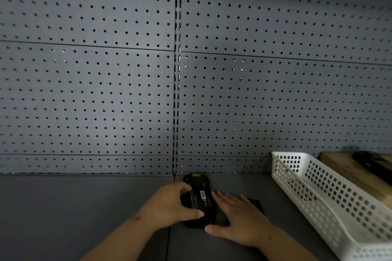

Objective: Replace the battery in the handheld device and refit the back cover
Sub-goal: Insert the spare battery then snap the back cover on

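A black handheld device (196, 180) lies face down on the grey shelf, its top end toward the pegboard. A black battery (199, 199) with a white label sits in its open back. My left hand (171, 207) grips the battery and the device's left side, thumb across the lower end. My right hand (237, 218) lies flat and spread beside the device's right edge, thumb at its lower corner. Under the right hand's fingers a flat black piece (255, 203), likely the back cover, lies on the shelf, mostly hidden.
A white perforated plastic basket (318, 195) stands at the right, running toward me. Behind it a wooden board (347, 169) carries a dark object (369, 159). A grey pegboard wall (127, 91) rises right behind the device. The grey shelf (63, 207) extends left.
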`<action>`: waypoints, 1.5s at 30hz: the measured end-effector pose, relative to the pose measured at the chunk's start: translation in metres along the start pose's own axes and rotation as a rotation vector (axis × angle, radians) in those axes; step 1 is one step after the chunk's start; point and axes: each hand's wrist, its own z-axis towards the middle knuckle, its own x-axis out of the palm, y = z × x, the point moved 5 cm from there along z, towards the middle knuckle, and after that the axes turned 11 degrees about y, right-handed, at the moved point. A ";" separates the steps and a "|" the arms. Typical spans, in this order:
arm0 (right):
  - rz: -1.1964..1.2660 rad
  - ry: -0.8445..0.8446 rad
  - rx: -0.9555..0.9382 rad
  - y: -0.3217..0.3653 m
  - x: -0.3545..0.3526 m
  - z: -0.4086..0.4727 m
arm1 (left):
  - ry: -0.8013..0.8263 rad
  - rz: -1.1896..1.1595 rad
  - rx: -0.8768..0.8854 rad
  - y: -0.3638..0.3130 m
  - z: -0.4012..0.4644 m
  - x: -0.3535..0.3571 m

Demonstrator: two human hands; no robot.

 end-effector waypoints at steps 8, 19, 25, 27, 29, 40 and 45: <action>0.188 0.001 -0.076 0.000 -0.013 -0.002 | 0.002 0.034 -0.005 0.003 0.007 0.004; 0.409 -0.097 -0.169 -0.001 -0.018 0.006 | 0.074 0.027 0.053 0.011 0.005 0.006; 0.409 -0.135 -0.163 -0.003 -0.017 0.009 | 0.169 -0.111 0.099 0.020 0.001 0.002; 0.408 -0.144 -0.149 0.001 -0.019 0.006 | 0.150 -0.118 0.118 0.026 0.004 0.002; 0.392 -0.159 -0.133 0.002 -0.020 0.006 | 0.126 -0.148 0.131 0.030 0.006 0.002; 0.576 -0.207 -0.136 0.003 -0.022 0.007 | 0.078 -0.212 0.114 0.034 0.004 0.002; 0.611 -0.226 -0.167 0.005 -0.021 0.006 | 0.050 -0.233 0.135 0.037 0.005 0.003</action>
